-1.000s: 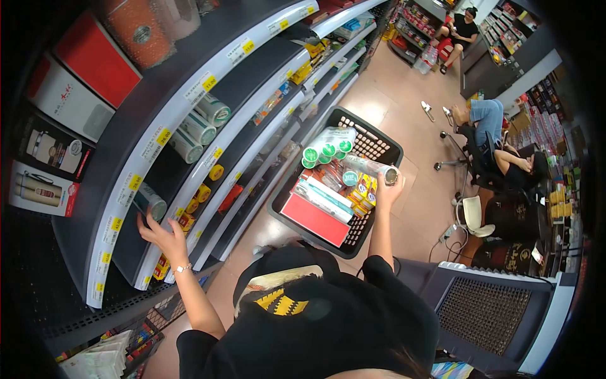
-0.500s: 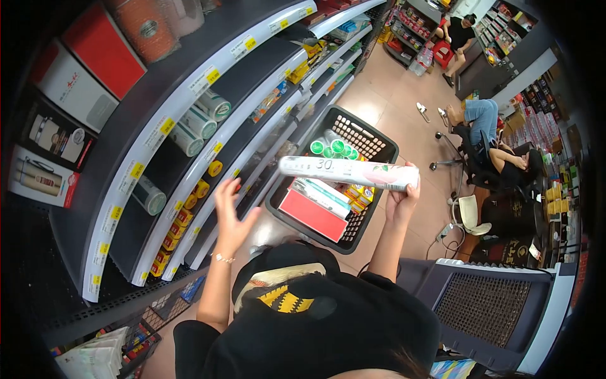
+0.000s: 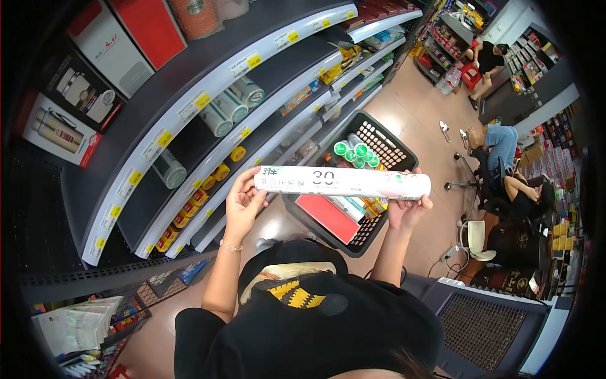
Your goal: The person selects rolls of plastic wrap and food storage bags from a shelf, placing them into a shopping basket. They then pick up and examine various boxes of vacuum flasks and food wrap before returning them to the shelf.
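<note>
A long white cling film roll, printed with a large 30 and a pink picture at its right end, is level in front of my chest. My left hand grips its left end, and my right hand is closed around the other end from below. Beneath it on the floor stands a black shopping basket, partly covered by the roll. Inside the basket are several green-ended rolls, a flat red box and some yellow packets.
Curved shelves run along my left, holding several wrapped rolls, small yellow boxes and boxed flasks. To my right are a grey slatted appliance, a seated person and a cable on the floor. Another person sits farther back.
My left hand, open and apart from the roll before, has closed on its left end. The roll has turned nearer to level, its printed front facing me. The view has shifted slightly left.
</note>
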The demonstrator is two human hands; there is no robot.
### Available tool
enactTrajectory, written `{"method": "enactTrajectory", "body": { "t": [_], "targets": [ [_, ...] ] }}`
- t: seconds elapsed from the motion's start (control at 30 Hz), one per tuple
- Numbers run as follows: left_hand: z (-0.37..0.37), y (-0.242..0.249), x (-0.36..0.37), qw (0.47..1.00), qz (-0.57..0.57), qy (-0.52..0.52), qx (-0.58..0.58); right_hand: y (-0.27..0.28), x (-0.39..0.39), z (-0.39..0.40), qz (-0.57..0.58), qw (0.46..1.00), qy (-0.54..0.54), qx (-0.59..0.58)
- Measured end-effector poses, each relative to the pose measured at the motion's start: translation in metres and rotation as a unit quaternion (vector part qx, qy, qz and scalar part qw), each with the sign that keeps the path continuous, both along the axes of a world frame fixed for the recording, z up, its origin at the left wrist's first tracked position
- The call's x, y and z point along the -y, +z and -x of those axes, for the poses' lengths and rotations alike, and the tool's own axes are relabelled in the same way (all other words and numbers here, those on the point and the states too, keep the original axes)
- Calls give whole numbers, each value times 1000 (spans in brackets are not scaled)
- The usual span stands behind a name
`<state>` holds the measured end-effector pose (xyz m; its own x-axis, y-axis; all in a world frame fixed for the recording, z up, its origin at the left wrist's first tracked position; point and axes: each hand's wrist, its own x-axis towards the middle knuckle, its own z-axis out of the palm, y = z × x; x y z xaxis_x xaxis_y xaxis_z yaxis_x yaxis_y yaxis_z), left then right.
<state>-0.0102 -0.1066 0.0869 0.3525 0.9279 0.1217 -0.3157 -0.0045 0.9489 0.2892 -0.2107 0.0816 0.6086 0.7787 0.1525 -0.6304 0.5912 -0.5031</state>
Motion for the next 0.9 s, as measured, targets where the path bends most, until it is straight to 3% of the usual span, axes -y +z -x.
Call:
{"method": "enactTrajectory", "body": {
  "t": [0.23, 0.43, 0.57, 0.9],
  "targets": [
    [16, 15, 8, 998, -2, 54, -33, -2, -9, 9, 14, 999, 43, -14],
    [37, 20, 16, 993, -25, 100, -50, -1, -19, 20, 151, 986, 56, 48],
    [48, 23, 20, 987, -41, 148, -41, 0, -28, 26, 166, 976, 85, 113],
    [65, 11, 31, 990, 5, 137, -43, 3, -44, 43, 161, 975, 130, 82]
  ]
}}
